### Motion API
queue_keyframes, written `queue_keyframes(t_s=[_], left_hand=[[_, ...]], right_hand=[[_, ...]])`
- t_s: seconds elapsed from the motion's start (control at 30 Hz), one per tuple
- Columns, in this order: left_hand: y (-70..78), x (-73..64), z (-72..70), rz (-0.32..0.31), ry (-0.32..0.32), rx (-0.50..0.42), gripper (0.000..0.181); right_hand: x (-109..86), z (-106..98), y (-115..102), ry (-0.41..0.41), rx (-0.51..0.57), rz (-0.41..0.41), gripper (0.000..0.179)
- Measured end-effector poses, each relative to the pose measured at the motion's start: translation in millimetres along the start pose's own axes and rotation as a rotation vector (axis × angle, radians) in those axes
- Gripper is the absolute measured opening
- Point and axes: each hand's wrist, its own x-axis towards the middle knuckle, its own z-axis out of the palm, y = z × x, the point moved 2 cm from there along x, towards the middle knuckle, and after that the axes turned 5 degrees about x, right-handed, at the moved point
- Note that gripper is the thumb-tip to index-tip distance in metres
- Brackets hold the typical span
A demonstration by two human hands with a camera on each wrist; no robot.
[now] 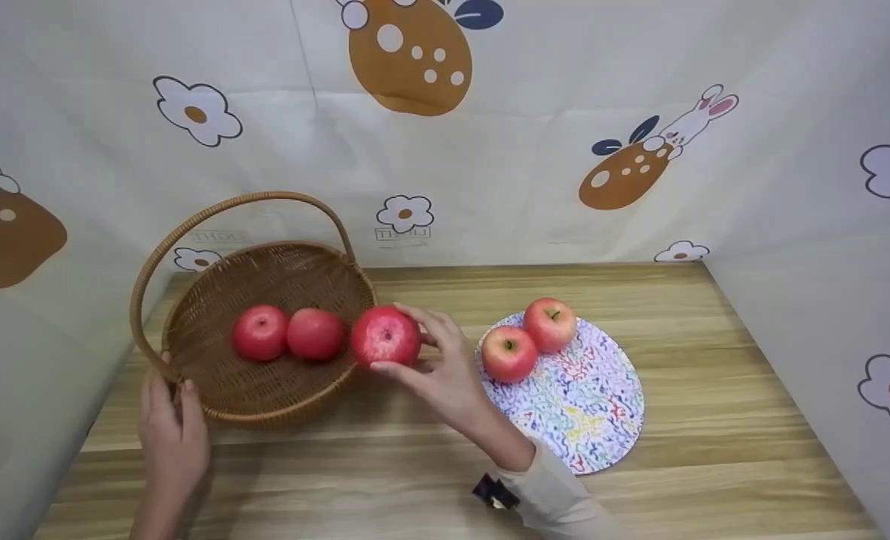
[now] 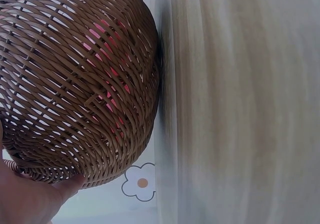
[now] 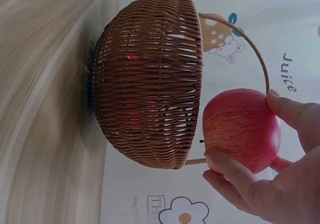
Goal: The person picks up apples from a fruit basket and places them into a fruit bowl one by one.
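My left hand (image 1: 175, 427) grips the rim of a brown wicker basket (image 1: 280, 412) near the base of its arched handle. In the left wrist view, that thumb presses the basket's woven side (image 2: 75, 84). Two red apples, one at the left (image 1: 260, 332) and one beside it (image 1: 316, 334), lie inside. With thumb and fingers my right hand (image 1: 445, 375) holds a third red apple (image 1: 386, 336), overlapping the basket's right rim in the head view. The right wrist view shows this apple (image 3: 242, 129) beside the basket's opening, its stem toward the basket.
On the wooden table (image 1: 715, 420), a round plate (image 1: 587, 412) with a colourful speckled pattern stands to the right. Two more apples, a front one (image 1: 509, 354) and a back one (image 1: 549, 325), sit at its upper left. Printed cloth (image 1: 520, 180) walls the table's back and sides.
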Motion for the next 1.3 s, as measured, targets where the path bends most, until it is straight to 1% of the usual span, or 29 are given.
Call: queue_keyframes(t_s=[0.3, 0.43, 0.63, 0.93, 1.3], left_hand=[[2.2, -0.8, -1.7, -0.031, -0.018, 0.025, 0.052], [1.4, -1.5, -1.4, -0.041, -0.024, 0.029, 0.052], [1.4, -1.9, -1.0, -0.036, -0.013, 0.035, 0.051], [1.1, -1.9, -2.5, -0.069, -0.049, 0.029, 0.052], [0.5, -0.6, -0.6, -0.024, -0.017, 0.006, 0.051]], right_hand=[[-4.8, -9, 5, 0.042, -0.026, -0.011, 0.064], [-5.6, -13, 6, 0.059, -0.048, 0.003, 0.063], [-6.0, -21, 6, 0.079, -0.062, 0.012, 0.062], [-7.7, -31, 8, 0.115, -0.039, 0.057, 0.065], [-7.8, -43, 9, 0.147, -0.027, 0.026, 0.065]])
